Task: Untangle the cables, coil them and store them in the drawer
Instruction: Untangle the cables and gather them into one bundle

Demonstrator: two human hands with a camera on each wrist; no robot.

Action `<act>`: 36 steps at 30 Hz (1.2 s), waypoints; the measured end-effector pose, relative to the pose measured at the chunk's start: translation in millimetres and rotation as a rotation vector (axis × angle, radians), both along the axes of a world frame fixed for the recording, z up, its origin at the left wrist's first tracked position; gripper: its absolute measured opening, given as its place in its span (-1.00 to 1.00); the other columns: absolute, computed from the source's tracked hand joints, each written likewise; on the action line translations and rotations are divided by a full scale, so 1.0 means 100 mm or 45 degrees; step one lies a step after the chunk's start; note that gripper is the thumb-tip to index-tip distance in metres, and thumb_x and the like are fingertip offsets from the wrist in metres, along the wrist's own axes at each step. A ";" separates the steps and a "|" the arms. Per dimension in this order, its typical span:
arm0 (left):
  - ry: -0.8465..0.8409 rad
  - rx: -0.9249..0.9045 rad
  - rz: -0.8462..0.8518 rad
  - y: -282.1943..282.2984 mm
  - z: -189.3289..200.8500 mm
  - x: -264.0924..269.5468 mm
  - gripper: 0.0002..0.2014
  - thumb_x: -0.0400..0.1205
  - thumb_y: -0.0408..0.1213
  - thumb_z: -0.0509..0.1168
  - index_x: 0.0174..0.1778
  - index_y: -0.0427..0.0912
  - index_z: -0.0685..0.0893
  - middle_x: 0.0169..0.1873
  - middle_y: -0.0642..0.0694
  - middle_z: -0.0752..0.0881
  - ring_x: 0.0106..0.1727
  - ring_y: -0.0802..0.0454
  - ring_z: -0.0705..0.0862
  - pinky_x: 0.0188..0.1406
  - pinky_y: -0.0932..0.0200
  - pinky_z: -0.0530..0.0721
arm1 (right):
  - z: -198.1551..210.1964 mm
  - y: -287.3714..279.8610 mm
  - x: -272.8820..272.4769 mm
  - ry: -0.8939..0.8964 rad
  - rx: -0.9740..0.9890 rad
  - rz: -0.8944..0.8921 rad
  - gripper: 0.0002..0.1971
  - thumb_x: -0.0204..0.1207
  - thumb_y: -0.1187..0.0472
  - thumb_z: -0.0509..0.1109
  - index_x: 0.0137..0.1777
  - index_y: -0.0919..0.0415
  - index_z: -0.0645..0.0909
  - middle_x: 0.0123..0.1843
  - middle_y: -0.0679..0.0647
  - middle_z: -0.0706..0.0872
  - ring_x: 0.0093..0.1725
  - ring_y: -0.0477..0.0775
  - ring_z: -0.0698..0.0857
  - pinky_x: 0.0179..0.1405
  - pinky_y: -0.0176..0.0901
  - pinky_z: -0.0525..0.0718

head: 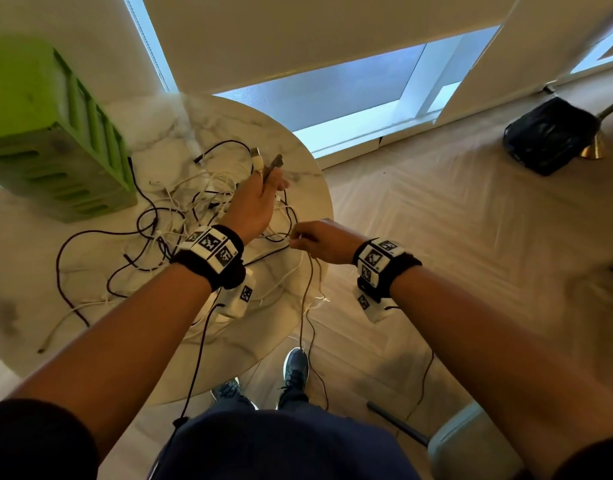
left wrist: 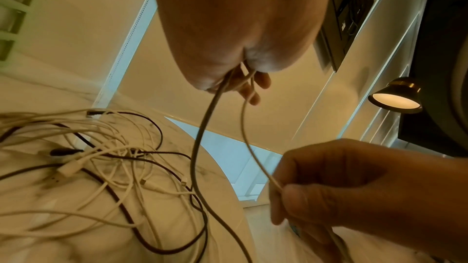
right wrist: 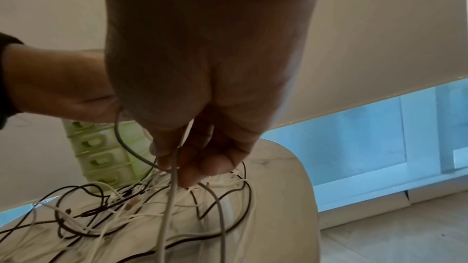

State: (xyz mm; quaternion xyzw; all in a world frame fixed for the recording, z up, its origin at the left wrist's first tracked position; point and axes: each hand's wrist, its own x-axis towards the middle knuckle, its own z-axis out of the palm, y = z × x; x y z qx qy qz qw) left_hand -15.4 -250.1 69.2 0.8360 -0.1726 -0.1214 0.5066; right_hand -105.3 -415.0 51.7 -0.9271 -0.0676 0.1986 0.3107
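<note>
A tangle of black and white cables [head: 173, 220] lies on the round marble table [head: 28, 258]. My left hand [head: 272, 180], raised over the heap, grips two cable ends: a white plug [head: 257, 157] and a grey plug [head: 278, 161]. In the left wrist view its fingers [left wrist: 249, 85] curl round a grey cable [left wrist: 201, 137] and a thin white cable [left wrist: 245, 127]. My right hand [head: 293, 237] pinches that thin white cable [right wrist: 169, 197] near the table's right edge; its slack hangs to the floor. The green drawer unit [head: 55, 133] stands at the back left, drawers closed.
A black bag [head: 547, 136] and a brass lamp base [head: 594, 148] sit on the wood floor at the far right. A pale chair [head: 471, 445] stands close by at the lower right. My shoes [head: 296, 367] are by the table's edge. A window runs behind the table.
</note>
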 end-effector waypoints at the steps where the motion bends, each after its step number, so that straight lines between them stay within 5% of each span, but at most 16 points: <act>1: -0.038 0.010 0.048 0.04 0.00 0.05 -0.64 0.88 -0.05 0.07 -0.11 -0.05 0.67 -0.20 0.03 0.73 -0.26 0.21 0.62 -0.13 0.10 0.56 | -0.01 -0.04 -0.02 -0.010 0.022 -0.047 -0.81 0.76 0.06 0.28 0.11 0.12 0.68 -0.24 -0.12 0.65 -0.27 -0.16 0.63 -0.19 -0.31 0.54; 4: -0.092 -0.025 0.114 0.16 -0.01 0.13 -0.62 0.87 -0.06 0.09 -0.15 -0.14 0.66 -0.27 -0.19 0.71 -0.40 0.11 0.61 -0.28 0.05 0.60 | -0.06 -0.25 -0.04 -0.064 -0.051 -0.302 -0.84 0.74 0.09 0.29 0.04 0.11 0.66 -0.19 0.00 0.71 -0.18 0.05 0.72 -0.09 -0.09 0.69; 6: 0.004 -0.050 0.182 0.24 0.01 0.13 -0.60 0.88 0.00 0.03 -0.14 -0.12 0.58 -0.32 -0.14 0.63 -0.45 0.14 0.56 -0.37 0.09 0.56 | -0.11 -0.41 -0.05 0.064 -0.256 -0.314 -0.84 0.73 0.07 0.30 0.03 0.10 0.67 -0.07 0.07 0.75 -0.07 0.13 0.72 -0.04 -0.06 0.66; 8: 0.050 -0.032 0.238 0.29 0.04 0.13 -0.59 0.87 0.09 -0.02 -0.14 -0.06 0.53 -0.35 -0.01 0.56 -0.38 0.07 0.54 -0.30 0.07 0.52 | -0.20 -0.49 -0.10 0.330 -0.516 -0.140 -0.81 0.70 0.03 0.35 0.16 0.08 0.71 0.18 0.12 0.76 0.10 0.15 0.70 0.12 -0.03 0.65; 10: 0.081 -0.046 0.230 0.32 0.06 0.13 -0.58 0.86 0.13 -0.04 -0.16 -0.03 0.50 -0.37 0.03 0.52 -0.37 0.05 0.51 -0.27 0.08 0.49 | -0.31 -0.49 -0.13 0.449 -0.599 -0.009 -0.57 0.61 -0.02 0.46 0.45 0.03 0.59 0.56 0.16 0.51 0.41 0.20 0.60 0.44 0.08 0.56; 12: 0.130 -0.081 0.212 0.32 0.08 0.11 -0.58 0.85 0.14 -0.03 -0.19 0.00 0.49 -0.37 0.03 0.50 -0.37 0.07 0.48 -0.25 0.08 0.48 | -0.31 -0.37 -0.11 0.338 -0.371 -0.061 -0.21 0.52 -0.08 0.55 0.68 0.03 0.28 0.77 0.12 0.10 0.62 0.26 0.41 0.60 0.24 0.42; 15: 0.223 -0.194 0.174 0.28 0.06 0.03 -0.59 0.82 0.18 0.01 -0.20 0.02 0.50 -0.35 0.02 0.47 -0.32 0.04 0.44 -0.16 0.00 0.45 | -0.15 0.04 0.04 0.071 -0.043 -0.063 0.01 0.50 -0.20 0.52 0.78 0.06 0.00 0.81 0.07 0.00 0.72 0.22 0.23 0.67 0.29 0.28; 17: 0.262 -0.231 0.129 0.27 0.07 -0.01 -0.60 0.81 0.19 0.03 -0.18 0.02 0.51 -0.35 0.05 0.45 -0.31 0.07 0.43 -0.14 -0.03 0.45 | -0.10 0.37 0.15 0.121 0.173 -0.004 0.01 0.54 -0.27 0.45 0.79 0.05 -0.06 0.80 0.07 0.09 0.72 0.15 0.23 0.68 0.23 0.29; 19: 0.268 -0.241 0.077 0.29 0.12 -0.03 -0.60 0.83 0.16 0.02 -0.16 -0.01 0.51 -0.33 0.03 0.44 -0.29 0.09 0.42 -0.11 0.02 0.46 | -0.11 0.63 0.20 0.199 0.358 -0.006 -0.12 0.57 -0.28 0.39 0.74 0.07 0.08 0.65 0.05 0.43 0.61 0.09 0.46 0.61 0.16 0.44; 21: 0.237 -0.264 0.036 0.36 0.20 -0.01 -0.60 0.87 0.08 -0.01 -0.11 -0.11 0.50 -0.30 -0.07 0.43 -0.27 0.06 0.39 -0.14 0.08 0.44 | -0.11 0.75 0.20 0.192 0.402 -0.007 -0.41 0.63 -0.26 0.31 0.49 0.12 0.41 0.14 -0.11 0.79 0.18 0.01 0.77 0.30 0.08 0.69; 24: 0.206 -0.246 0.113 0.60 0.23 0.10 -0.61 0.88 0.02 0.01 -0.16 -0.11 0.52 -0.31 -0.05 0.48 -0.28 0.08 0.43 -0.18 0.11 0.46 | -0.09 0.73 0.18 0.095 0.429 -0.042 -0.68 0.79 -0.08 0.16 0.04 0.10 0.62 -0.34 -0.14 0.67 -0.33 -0.07 0.68 -0.14 -0.07 0.70; 26: 0.228 -0.268 0.196 0.78 0.21 0.16 -0.67 0.86 -0.01 0.10 -0.14 -0.06 0.56 -0.30 -0.03 0.59 -0.28 0.07 0.55 -0.20 0.13 0.53 | -0.06 0.65 0.21 0.040 0.442 -0.145 -0.67 0.82 0.00 0.12 -0.08 0.12 0.59 -0.31 -0.02 0.57 -0.40 -0.07 0.57 -0.34 -0.07 0.69; 28: 0.246 -0.363 0.265 0.93 0.19 0.17 -0.85 0.84 -0.12 0.22 0.09 -0.12 0.51 -0.25 -0.09 0.68 -0.28 0.08 0.66 -0.27 0.25 0.61 | -0.04 0.58 0.28 0.032 0.340 -0.168 -0.65 0.82 0.02 0.12 -0.08 0.19 0.58 -0.25 0.10 0.57 -0.38 -0.02 0.54 -0.41 -0.02 0.69; 31: 0.247 -0.374 0.304 1.08 0.18 0.17 -0.77 0.83 -0.19 0.23 0.28 -0.16 0.33 -0.26 -0.12 0.63 -0.43 0.26 0.62 -0.52 0.41 0.52 | 0.03 0.61 0.32 0.219 0.217 -0.038 -0.66 0.81 -0.02 0.12 -0.12 0.10 0.58 -0.23 0.09 0.55 -0.34 0.01 0.51 -0.38 -0.11 0.60; 36: 0.196 -0.238 0.150 1.23 0.09 0.17 -0.87 0.87 -0.23 0.12 0.19 -0.22 0.37 -0.29 0.01 0.54 -0.52 0.33 0.47 -0.52 0.40 0.48 | 0.07 1.01 0.29 0.352 0.401 -0.050 -0.68 0.78 -0.11 0.15 0.27 0.11 0.49 -0.24 0.06 0.58 -0.31 0.05 0.58 -0.28 -0.10 0.63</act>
